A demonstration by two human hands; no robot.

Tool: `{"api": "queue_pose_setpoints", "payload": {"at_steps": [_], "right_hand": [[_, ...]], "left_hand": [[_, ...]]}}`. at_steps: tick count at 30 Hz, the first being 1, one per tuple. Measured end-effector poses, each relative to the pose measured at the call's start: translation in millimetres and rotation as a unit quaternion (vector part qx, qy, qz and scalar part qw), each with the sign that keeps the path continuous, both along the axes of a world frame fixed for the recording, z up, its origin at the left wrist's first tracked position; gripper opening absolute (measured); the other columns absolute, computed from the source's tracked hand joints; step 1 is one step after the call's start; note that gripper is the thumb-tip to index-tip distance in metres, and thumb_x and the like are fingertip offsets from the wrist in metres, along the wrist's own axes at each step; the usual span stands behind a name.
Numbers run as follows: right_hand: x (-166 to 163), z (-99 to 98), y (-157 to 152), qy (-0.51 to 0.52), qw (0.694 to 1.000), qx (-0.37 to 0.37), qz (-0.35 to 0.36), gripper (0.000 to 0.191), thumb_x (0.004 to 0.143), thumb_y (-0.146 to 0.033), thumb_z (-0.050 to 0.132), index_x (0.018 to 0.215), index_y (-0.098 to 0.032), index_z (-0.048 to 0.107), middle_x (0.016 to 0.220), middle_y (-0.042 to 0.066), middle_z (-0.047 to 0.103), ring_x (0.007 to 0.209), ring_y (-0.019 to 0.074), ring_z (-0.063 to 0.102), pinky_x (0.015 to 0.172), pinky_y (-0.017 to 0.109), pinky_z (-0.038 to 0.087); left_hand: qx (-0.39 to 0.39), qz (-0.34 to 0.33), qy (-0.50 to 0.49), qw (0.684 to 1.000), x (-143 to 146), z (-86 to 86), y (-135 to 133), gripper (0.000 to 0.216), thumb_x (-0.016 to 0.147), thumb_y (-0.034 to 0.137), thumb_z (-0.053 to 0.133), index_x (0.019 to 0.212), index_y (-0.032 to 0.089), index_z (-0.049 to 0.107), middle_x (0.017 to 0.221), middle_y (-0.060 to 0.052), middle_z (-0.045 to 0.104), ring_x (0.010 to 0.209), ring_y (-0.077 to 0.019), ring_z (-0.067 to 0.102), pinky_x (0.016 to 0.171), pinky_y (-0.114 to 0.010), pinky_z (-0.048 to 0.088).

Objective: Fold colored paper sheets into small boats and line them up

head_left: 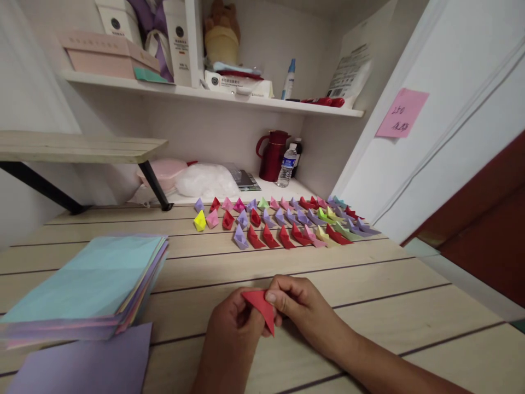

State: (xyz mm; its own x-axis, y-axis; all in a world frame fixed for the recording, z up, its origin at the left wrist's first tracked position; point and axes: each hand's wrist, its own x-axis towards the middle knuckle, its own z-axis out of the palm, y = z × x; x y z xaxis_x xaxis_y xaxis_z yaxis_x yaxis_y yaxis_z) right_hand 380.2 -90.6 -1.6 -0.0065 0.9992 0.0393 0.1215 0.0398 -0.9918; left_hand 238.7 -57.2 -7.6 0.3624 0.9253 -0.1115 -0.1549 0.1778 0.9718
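Both grips, left hand (233,327) and right hand (301,302), pinch a red folded paper (260,305), triangular, sharply creased.

A pale wooden table (369,273) of long planks fills the near ground. At its near left lies a stack of coloured sheets (94,279), light blue on top, with a single lilac sheet (82,361) just beside it, nearer still. Across the far middle stand rows of small paper boats (283,224), red, purple, pink and green, a yellow boat (199,221) at their left end. Beyond, a white ledge (283,191) bears a red jug (273,156), a water bottle (287,166) and a white bag (207,180). The upper shelf (164,88) carries a pink box (106,54) at left and a spray bottle (289,79) towards the right
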Motion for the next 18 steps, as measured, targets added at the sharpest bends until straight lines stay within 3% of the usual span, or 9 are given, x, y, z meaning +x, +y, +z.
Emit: {"api": "queue_pose_setpoints", "payload": {"at_steps": [5,8,11,15,18], "right_hand": [[-2.2,-2.6,-0.3,0.001,0.999,0.003,-0.045,0.041,0.088,-0.053,0.063,0.07,-0.018,0.054,0.059,-0.002,0.056,0.055,0.0116,0.05,0.054,0.023,0.039],[-2.1,0.2,-3.7,-0.017,0.996,0.048,-0.078,0.029,0.096,-0.048,0.054,0.093,-0.02,0.055,0.072,-0.002,0.056,0.062,0.0129,0.053,0.058,0.024,0.041],[-3.7,7.8,-11.0,-0.137,0.977,0.144,-0.082,0.021,0.097,-0.037,0.054,0.113,-0.023,0.055,0.091,0.003,0.059,0.08,0.0171,0.056,0.072,0.029,0.046],[-11.1,15.7,-18.3,-0.258,0.931,0.257,-0.02,0.041,0.085,-0.02,0.066,0.123,-0.026,0.053,0.118,0.009,0.055,0.111,0.0256,0.053,0.095,0.038,0.046],[-15.3,14.6,-17.3,-0.279,0.921,0.272,-0.021,0.043,0.085,-0.011,0.06,0.125,-0.027,0.052,0.119,0.009,0.055,0.113,0.0243,0.053,0.096,0.037,0.047]], "left_hand": [[0.031,0.062,0.095,0.993,-1.7,9.5,-6.3,0.014,0.068,0.029,0.062,0.063,0.019,0.07,0.043,0.004,0.058,0.04,-0.0094,0.049,0.044,-0.019,0.035],[0.002,0.118,0.112,0.987,-2.0,16.8,-7.0,0.011,0.064,0.023,0.06,0.06,0.02,0.069,0.034,0.007,0.049,0.036,-0.0077,0.043,0.042,-0.018,0.028],[-0.018,0.143,0.101,0.984,-4.0,17.0,-1.8,0.01,0.063,0.024,0.06,0.059,0.019,0.068,0.037,0.007,0.051,0.036,-0.0073,0.044,0.042,-0.017,0.029],[-0.008,0.136,0.083,0.987,-7.0,7.2,5.5,0.012,0.062,0.027,0.061,0.063,0.018,0.069,0.046,0.005,0.057,0.042,-0.0093,0.049,0.044,-0.019,0.037],[0.011,0.125,0.082,0.989,-5.8,1.7,4.5,0.011,0.061,0.026,0.061,0.063,0.018,0.069,0.047,0.005,0.058,0.045,-0.0104,0.051,0.045,-0.019,0.039]]}}
